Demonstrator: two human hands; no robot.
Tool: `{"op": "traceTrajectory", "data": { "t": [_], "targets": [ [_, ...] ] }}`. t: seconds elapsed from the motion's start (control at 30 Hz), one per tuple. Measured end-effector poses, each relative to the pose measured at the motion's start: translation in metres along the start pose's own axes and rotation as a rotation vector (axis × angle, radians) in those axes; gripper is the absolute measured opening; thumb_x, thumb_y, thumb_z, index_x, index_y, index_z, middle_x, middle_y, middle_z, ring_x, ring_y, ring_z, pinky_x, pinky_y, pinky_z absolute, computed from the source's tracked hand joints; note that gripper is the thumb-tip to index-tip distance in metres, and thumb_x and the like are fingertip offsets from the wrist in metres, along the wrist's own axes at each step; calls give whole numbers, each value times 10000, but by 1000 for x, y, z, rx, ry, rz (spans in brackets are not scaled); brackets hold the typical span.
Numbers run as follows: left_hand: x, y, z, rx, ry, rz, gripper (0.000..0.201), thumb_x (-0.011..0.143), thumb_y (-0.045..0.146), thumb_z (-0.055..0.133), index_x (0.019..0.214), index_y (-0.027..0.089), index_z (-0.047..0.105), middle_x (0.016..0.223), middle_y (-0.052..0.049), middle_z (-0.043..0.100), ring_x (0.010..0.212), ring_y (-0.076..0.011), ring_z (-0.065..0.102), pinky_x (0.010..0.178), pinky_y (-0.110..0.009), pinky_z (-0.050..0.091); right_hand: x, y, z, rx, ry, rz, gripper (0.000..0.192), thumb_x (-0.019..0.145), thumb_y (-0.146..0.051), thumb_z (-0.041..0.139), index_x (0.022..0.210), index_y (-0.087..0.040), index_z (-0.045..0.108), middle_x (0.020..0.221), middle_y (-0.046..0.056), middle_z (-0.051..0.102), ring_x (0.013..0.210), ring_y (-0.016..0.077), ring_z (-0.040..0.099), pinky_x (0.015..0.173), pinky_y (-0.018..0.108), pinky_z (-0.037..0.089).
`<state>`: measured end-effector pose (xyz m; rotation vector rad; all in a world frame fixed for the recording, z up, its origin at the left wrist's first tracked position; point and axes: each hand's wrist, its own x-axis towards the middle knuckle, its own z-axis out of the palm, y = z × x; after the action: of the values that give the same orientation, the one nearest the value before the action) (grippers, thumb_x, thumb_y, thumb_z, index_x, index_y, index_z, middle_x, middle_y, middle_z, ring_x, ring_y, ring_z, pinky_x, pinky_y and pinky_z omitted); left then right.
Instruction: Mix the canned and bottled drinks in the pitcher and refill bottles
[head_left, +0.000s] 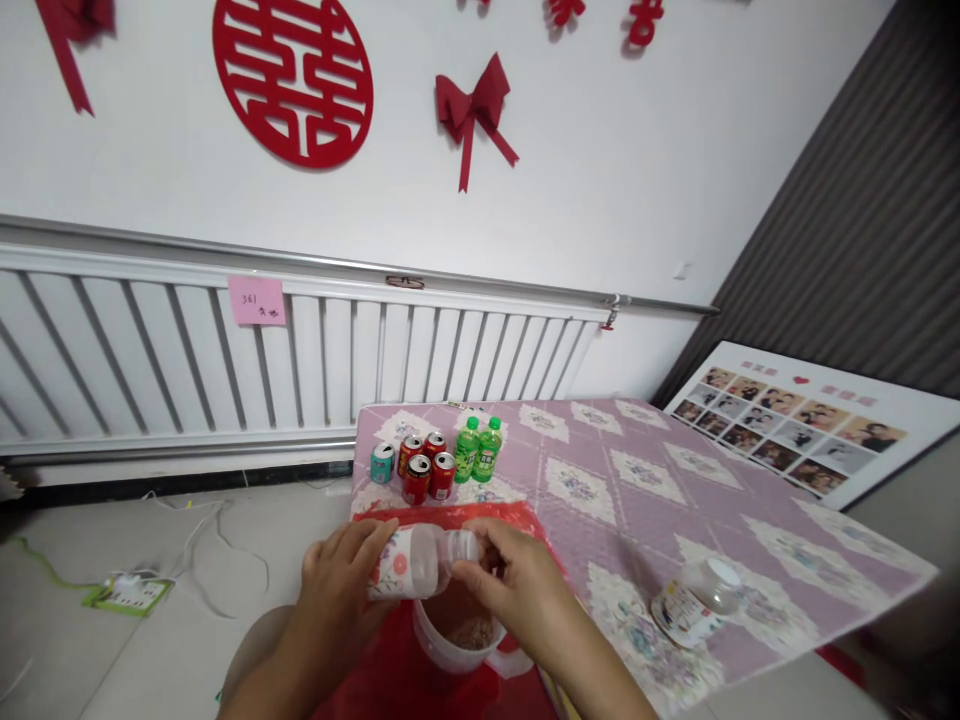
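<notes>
My left hand [341,585] is wrapped round the body of a clear plastic bottle [425,560] with a flowered label, held lying on its side. At the neck, the fingers of my right hand [510,575] pinch the white cap [463,546]. Whether the cap is loose or screwed on I cannot tell. Just below the bottle stands a white jug [442,648] with a handle at its right, holding brown liquid with foam. The jug rests on a red plastic sheet [375,685].
Several drink cans [417,480] and two green-capped bottles [478,452] stand at the table's back left. A white-capped bottle [691,605] stands at right on the purple tablecloth [555,540]. Behind is a radiator [352,350]; a power strip [127,594] lies on the floor.
</notes>
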<state>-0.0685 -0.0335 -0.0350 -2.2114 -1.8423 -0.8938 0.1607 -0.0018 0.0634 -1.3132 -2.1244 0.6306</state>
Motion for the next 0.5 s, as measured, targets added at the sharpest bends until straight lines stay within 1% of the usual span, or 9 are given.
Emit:
{"op": "traceTrajectory", "data": {
  "t": [0.1,0.2,0.27,0.33,0.4,0.43,0.47,0.5],
  "targets": [
    [-6,-3,6,68,47,-15,572,796,251,662,1354,288,543,1313,-120,642,1193,-327,581,897,-442,437,3,-1,6,47,-3,10,77,794,-258,674,855,-217,652,757,-3,658,700,181,585,630,276,414],
    [-2,-3,9,94,81,-38,561,820,296,659,1365,277,527,1313,-134,638,1185,-336,580,904,-462,432,8,-2,9,159,-10,-11,175,801,-262,662,973,-231,665,910,16,699,834,201,630,714,289,465],
    [5,-2,11,74,104,-50,598,829,310,656,1399,281,478,1320,-141,629,1193,-341,577,926,-482,428,16,-1,11,228,-6,-20,271,786,-262,676,1057,-247,660,996,18,705,901,206,641,755,295,486],
    [13,-2,14,16,163,-51,666,835,337,660,1443,268,396,1362,-165,590,1238,-354,553,963,-511,426,26,2,10,272,24,-13,321,783,-287,687,1101,-255,653,1013,14,706,880,199,647,748,297,500],
    [17,-6,19,-81,272,-81,727,845,391,650,1469,230,314,1409,-201,534,1295,-368,513,1004,-541,429,40,10,1,301,87,-12,313,799,-320,671,1102,-249,654,997,14,713,837,191,652,726,300,507],
    [16,-10,22,-141,317,-115,714,864,411,621,1467,212,293,1407,-208,526,1303,-364,510,1016,-545,439,48,16,-6,309,127,-15,308,801,-330,663,1096,-241,656,991,17,718,827,191,655,719,301,509],
    [12,-13,28,-196,330,-158,655,894,418,568,1452,203,300,1381,-203,544,1287,-351,529,1017,-540,458,55,23,-15,304,164,-17,307,801,-334,654,1091,-233,658,993,24,723,844,198,661,723,305,512],
    [6,-17,34,-241,283,-188,550,936,402,487,1425,206,329,1325,-181,584,1242,-325,570,1002,-518,487,63,33,-26,279,209,0,310,806,-353,646,1087,-224,659,981,29,726,840,202,663,717,309,511]
  ]
}}
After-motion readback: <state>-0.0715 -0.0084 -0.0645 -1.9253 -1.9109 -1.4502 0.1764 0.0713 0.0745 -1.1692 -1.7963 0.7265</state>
